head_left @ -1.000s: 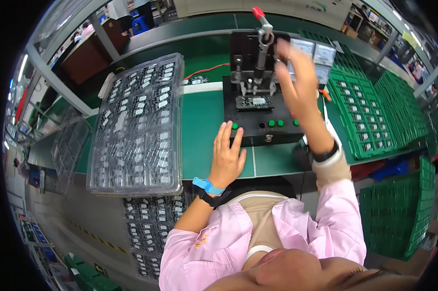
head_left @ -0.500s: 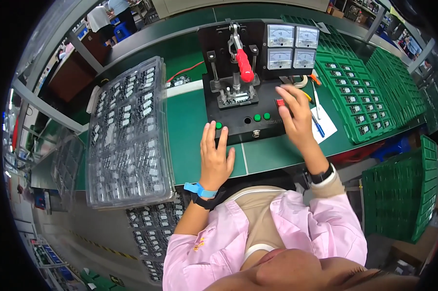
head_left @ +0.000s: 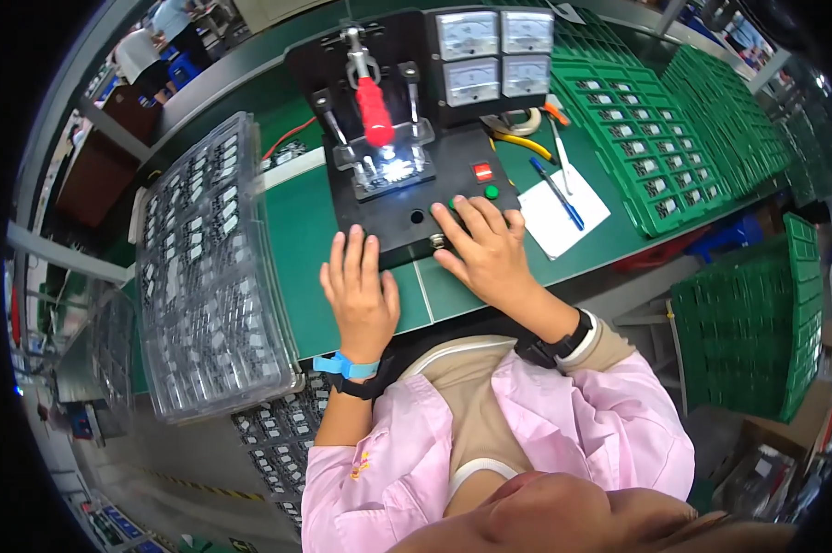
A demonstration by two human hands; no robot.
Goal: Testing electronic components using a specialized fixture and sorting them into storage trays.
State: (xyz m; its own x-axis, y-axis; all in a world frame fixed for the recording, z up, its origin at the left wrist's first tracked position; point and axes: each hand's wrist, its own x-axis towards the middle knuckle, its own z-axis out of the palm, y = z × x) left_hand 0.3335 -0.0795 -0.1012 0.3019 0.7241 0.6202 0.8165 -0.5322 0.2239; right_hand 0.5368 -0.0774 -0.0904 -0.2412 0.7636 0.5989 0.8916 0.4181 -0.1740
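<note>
In front of me stands a black test fixture (head_left: 467,152) with a toggle clamp, whose red handle (head_left: 373,112) points down toward me. Bright white light shines from the small clamped part (head_left: 398,170) under it. My left hand (head_left: 361,295) lies open, its fingertips on the fixture's front left corner, hiding the button there. Across the front panel spreads my right hand (head_left: 490,253), open, fingers at the green buttons; one green button (head_left: 492,192) shows beyond them. Above that is a lit red switch (head_left: 483,172). Neither hand holds anything.
Stacked clear trays (head_left: 209,304) of small boards stand at the left. Four-dial panel meters (head_left: 471,35) rise behind the fixture. On the right are a blue pen (head_left: 571,214) on white paper (head_left: 543,224), yellow-handled pliers (head_left: 524,145) and a green tray (head_left: 651,210) of parts.
My right hand has moved from beside the red switch down to the green buttons. White light has come on at the clamped part, and the red switch glows. The whole view has shifted.
</note>
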